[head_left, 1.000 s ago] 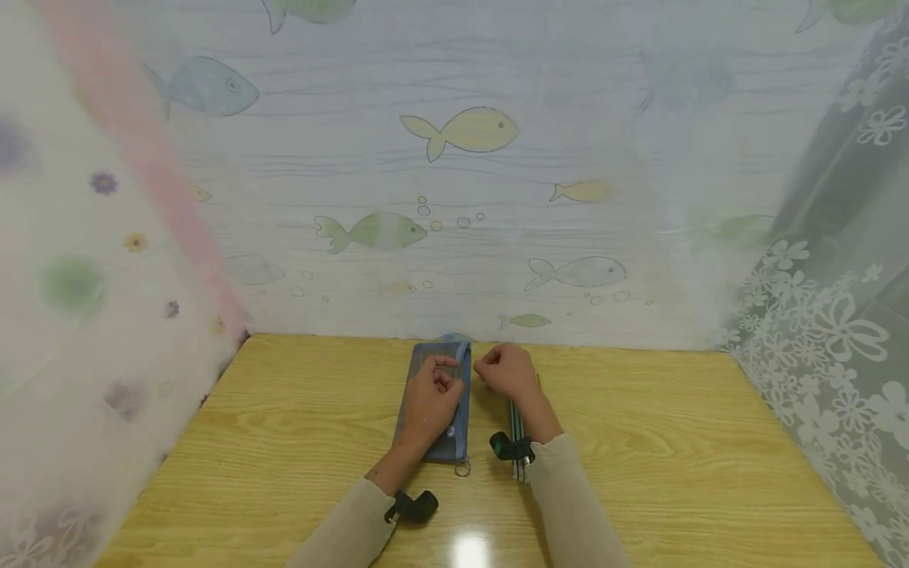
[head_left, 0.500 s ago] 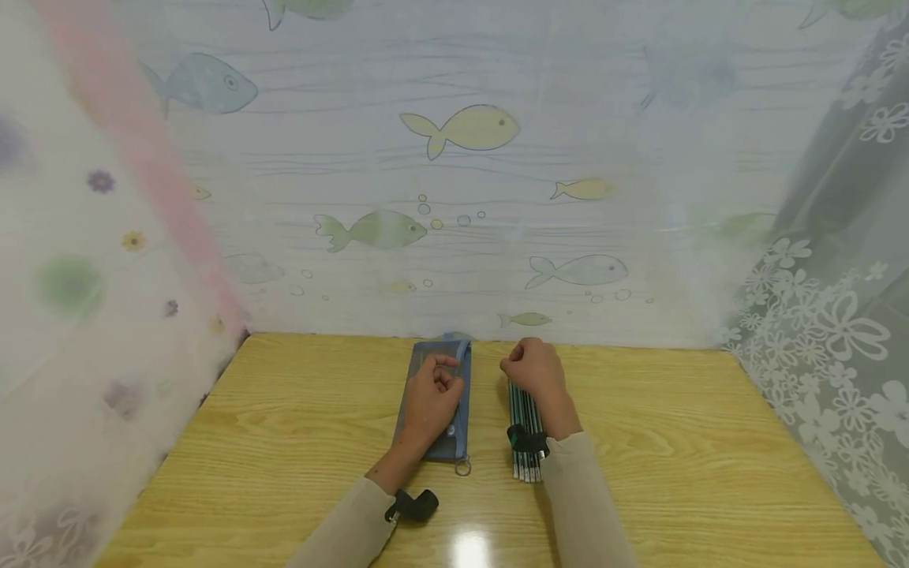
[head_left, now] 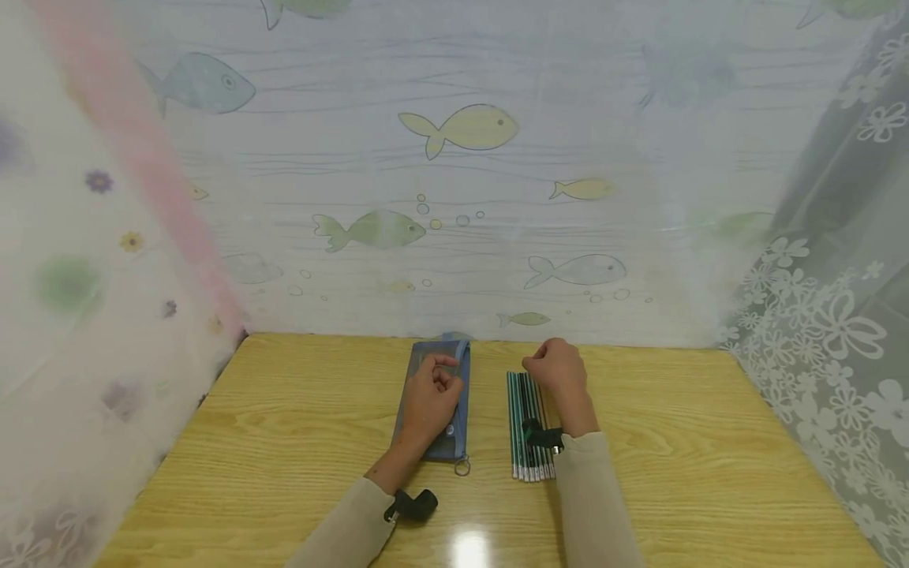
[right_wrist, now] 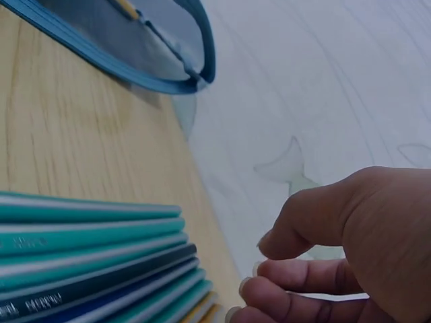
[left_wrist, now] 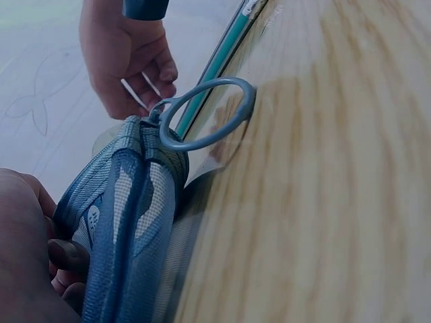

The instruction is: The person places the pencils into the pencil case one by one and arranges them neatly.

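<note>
My left hand (head_left: 429, 402) lies over a blue mesh pencil pouch (head_left: 420, 353), its curled fingers holding the pouch near the zipped edge. A metal key ring (head_left: 462, 467) hangs at the near end of that edge. In the right wrist view the pouch (right_wrist: 124, 75) gapes at its far end, and a yellow-ended slim thing (right_wrist: 123, 7) shows inside. Right of the pouch lies a flat row of pencils (head_left: 516, 418), mostly green, with dark, blue and orange ones. My right hand (head_left: 561, 372) hovers over their far ends, its loosely bent fingers (right_wrist: 303, 274) holding nothing.
Everything lies on a wood-grain table (head_left: 298, 442). Behind its far edge hangs a fish-print curtain (head_left: 369, 173), with a flowered curtain (head_left: 838, 355) on the right. Black wrist cameras (head_left: 417, 506) sit on both forearms.
My right hand has moved right, from beside the pouch across the pencils, and more of the row shows now. The left hand and pouch have stayed in place.
</note>
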`<state>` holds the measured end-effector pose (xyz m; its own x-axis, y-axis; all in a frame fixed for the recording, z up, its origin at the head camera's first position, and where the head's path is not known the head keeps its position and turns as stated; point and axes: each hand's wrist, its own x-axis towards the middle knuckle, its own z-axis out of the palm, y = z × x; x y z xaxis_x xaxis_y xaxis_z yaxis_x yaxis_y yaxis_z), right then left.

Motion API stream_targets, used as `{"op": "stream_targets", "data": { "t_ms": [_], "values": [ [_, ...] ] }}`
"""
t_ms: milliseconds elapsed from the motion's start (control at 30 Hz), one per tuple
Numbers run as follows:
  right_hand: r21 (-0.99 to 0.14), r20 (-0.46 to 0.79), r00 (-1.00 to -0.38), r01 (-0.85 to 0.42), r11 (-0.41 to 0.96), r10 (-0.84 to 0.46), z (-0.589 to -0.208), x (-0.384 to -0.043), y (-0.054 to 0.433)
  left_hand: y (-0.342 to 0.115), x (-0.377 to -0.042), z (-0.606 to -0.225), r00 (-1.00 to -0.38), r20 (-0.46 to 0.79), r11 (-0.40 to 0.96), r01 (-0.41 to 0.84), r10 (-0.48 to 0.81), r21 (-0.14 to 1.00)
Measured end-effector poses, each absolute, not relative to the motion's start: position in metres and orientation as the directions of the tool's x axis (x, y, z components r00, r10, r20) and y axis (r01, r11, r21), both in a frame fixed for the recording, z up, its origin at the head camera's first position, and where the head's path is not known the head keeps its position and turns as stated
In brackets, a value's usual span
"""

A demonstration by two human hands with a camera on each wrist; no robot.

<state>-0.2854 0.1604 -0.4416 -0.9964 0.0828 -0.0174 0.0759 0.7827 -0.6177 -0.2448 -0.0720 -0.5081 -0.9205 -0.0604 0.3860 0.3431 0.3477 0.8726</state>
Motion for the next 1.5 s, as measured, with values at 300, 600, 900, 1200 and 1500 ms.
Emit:
{"op": "stream_targets", "data": {
  "t_ms": [300, 600, 900, 1200, 1500],
  "values": [
    [-0.585, -0.089, -0.988, 0.152, 0.797, 0.123, -0.442, -0.286, 0.171, -0.072, -0.246, -0.511, -0.922, 0.382, 0.347, 0.340, -0.057, 0.874],
    [-0.517, -0.186, -0.969, 0.237, 0.823, 0.162, -0.451, -0.288, 0.176, -0.073, -0.246, -0.510, -0.919, 0.391, 0.349, 0.349, -0.056, 0.870],
    [-0.510, -0.214, -0.961, 0.263, 0.819, 0.176, -0.457, -0.289, 0.178, -0.073, -0.245, -0.511, -0.918, 0.392, 0.338, 0.353, -0.053, 0.872],
    [-0.500, -0.220, -0.956, 0.281, 0.819, 0.194, -0.457, -0.289, 0.176, -0.073, -0.246, -0.512, -0.919, 0.392, 0.337, 0.356, -0.044, 0.872],
    [-0.492, -0.209, -0.956, 0.286, 0.822, 0.208, -0.456, -0.288, 0.173, -0.073, -0.246, -0.511, -0.920, 0.390, 0.336, 0.355, -0.041, 0.872]
  ]
}}
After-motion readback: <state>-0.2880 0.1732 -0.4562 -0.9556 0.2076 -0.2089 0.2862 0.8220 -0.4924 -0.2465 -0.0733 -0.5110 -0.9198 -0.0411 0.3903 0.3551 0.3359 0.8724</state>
